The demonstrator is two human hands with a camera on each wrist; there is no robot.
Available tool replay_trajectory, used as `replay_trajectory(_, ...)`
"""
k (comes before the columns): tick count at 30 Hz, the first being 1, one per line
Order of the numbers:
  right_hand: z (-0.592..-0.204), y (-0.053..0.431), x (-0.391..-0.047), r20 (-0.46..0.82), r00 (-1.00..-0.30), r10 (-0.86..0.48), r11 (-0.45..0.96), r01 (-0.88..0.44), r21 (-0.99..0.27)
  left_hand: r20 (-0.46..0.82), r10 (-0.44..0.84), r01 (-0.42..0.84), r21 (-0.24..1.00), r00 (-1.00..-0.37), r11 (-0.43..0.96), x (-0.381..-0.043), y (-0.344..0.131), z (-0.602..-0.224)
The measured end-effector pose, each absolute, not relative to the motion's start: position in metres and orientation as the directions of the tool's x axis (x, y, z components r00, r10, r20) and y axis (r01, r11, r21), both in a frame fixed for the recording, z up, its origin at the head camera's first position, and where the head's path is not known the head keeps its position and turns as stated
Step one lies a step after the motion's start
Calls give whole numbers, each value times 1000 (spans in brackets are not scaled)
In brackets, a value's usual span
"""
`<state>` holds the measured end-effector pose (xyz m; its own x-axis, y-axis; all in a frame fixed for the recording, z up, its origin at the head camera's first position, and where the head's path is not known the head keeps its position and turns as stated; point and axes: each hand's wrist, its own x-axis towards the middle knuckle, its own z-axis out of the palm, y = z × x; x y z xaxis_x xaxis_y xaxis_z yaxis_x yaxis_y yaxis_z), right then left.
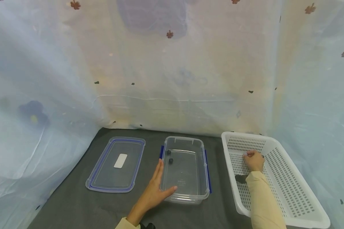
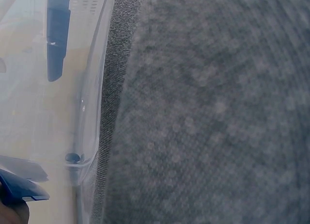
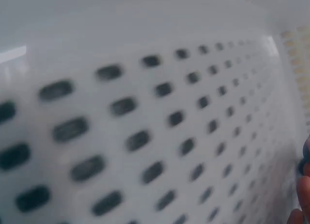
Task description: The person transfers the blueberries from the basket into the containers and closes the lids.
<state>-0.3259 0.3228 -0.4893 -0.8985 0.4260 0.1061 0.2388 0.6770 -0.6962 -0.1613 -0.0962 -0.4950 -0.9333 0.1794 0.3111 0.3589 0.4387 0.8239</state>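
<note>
Blackish balls point(image 1: 170, 161) in the box point(image 1: 186, 175) could roll if your left hand point(image 1: 154, 190), straight-fingered at its side, bumps it; your right hand point(image 1: 254, 161) is curled inside the basket point(image 1: 289, 181), its grasp unclear.

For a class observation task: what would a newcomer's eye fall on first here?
Probably the white basket at right, with the right hand inside. Next, the clear container in the middle, holding two small dark balls, the left hand at its edge; a blue-edged lid lies farther left.
</note>
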Motion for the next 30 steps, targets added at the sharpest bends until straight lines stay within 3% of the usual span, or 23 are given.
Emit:
replay_trajectory(7,-464,319,-330,168,-890,423,635,159,-756,309,179,356,830,-934,428,-162,-95,-494)
replay_trajectory(18,-416,307,-318,151,-863,483,495,127,-860,309,175,355,832,-935,427,-161,-94,-494)
replay_trajectory(23,-395,292,-307,179,-873,453,453,52,-890,317,171,360,828,-933,429,-160,-95,-494)
replay_trajectory(30,-361,251,-295,216,-902,373,291,-108,-951,327,171,369,827,-929,423,-161,-96,-494)
